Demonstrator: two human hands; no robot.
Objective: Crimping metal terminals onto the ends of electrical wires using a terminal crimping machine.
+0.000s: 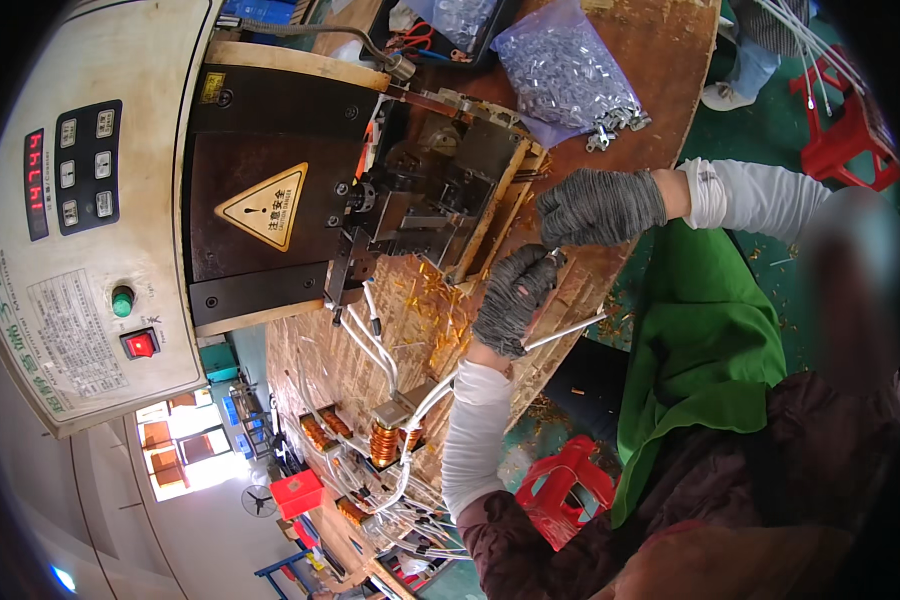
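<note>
At the wooden desk (pixel 670 45), the gloved left hand (pixel 515 302) pinches a small metal piece (pixel 558 257); the right hand's grip (pixel 602 207) I cannot tell.

Matt, ribbed knit cloth is seen on the gloves (pixel 600 208), and wrinkled woven cloth on the white sleeves (pixel 750 195). The tabletop (pixel 660 70) is formed of scuffed, worn wood, dotted with shiny metallic scraps (pixel 440 335). Bright, smooth metal is shown by the terminals (pixel 620 122), glossy translucent plastic by their bag (pixel 530 45). The machine housing (pixel 160 250) is finished in smooth paint. The apron (pixel 705 335) is made of soft, matt cloth, the stool (pixel 570 458) of glossy plastic.
</note>
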